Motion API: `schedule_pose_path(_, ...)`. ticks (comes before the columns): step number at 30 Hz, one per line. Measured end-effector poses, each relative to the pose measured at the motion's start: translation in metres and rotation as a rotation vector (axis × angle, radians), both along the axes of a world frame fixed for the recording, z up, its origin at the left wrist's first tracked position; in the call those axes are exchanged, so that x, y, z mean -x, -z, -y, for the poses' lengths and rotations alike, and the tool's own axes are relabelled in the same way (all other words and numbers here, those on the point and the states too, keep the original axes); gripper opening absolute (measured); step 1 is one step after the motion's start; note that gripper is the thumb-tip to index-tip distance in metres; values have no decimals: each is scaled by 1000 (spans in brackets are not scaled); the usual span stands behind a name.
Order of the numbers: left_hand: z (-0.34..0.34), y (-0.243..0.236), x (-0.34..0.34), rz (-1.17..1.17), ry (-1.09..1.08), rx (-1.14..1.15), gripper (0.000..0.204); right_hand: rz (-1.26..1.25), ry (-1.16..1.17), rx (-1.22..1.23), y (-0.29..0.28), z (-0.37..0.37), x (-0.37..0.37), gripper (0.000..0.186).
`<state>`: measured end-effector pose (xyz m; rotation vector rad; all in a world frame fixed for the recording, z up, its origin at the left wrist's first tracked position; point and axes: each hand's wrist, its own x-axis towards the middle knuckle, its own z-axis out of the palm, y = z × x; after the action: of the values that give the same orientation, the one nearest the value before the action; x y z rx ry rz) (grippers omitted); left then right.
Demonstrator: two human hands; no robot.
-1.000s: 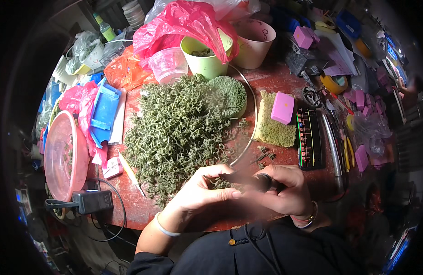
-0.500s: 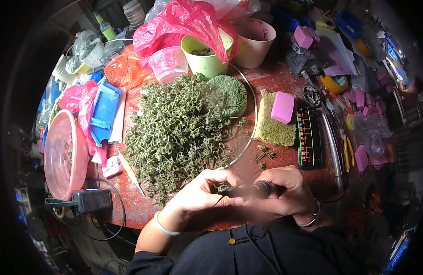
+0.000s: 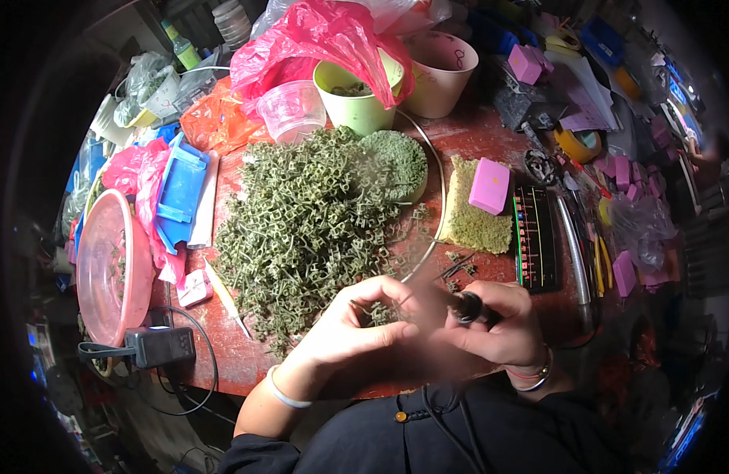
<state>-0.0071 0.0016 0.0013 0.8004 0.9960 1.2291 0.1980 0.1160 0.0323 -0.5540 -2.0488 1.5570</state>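
Note:
In the head view, my left hand (image 3: 356,332) has curled fingers round small dull-green pieces (image 3: 378,314), at the near edge of a big heap of green pieces (image 3: 293,229) with square loops and stems. My right hand (image 3: 507,332) grips a black cylindrical tool (image 3: 467,306) close beside my left hand. A blurred smudge hides the space between my fingertips and whatever the tool points at. Beyond my hands lie a round green pad (image 3: 392,170), a green sponge (image 3: 483,237) with a pink block (image 3: 488,187) on it, and a black panel (image 3: 538,268) with small markings.
A pink basin (image 3: 96,268), black power pack (image 3: 159,347) and blue tray (image 3: 179,189) sit left. Cups (image 3: 353,114), pink bags (image 3: 301,39) and a white cable stand behind the heap. Hand tools (image 3: 601,261), tape (image 3: 574,146) and pink blocks crowd the right. A person's arm (image 3: 704,158) shows far right.
My left hand has risen slightly. My right hand has shifted a little upward, and the black tool's end now faces the camera more.

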Motion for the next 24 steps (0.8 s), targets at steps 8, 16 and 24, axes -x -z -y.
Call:
schedule_pose_path(8,-4,4,0,-234,-171,-184,18,174,409,-351,10,-2,-25,30)
schedule_pose_path(16,-2,8,-3,-217,-202,-169,20,578,495,-748,12,-24,-59,30)
schedule_pose_path(24,-4,8,-3,-278,-138,-153,19,243,320,-612,7,-5,-35,38)
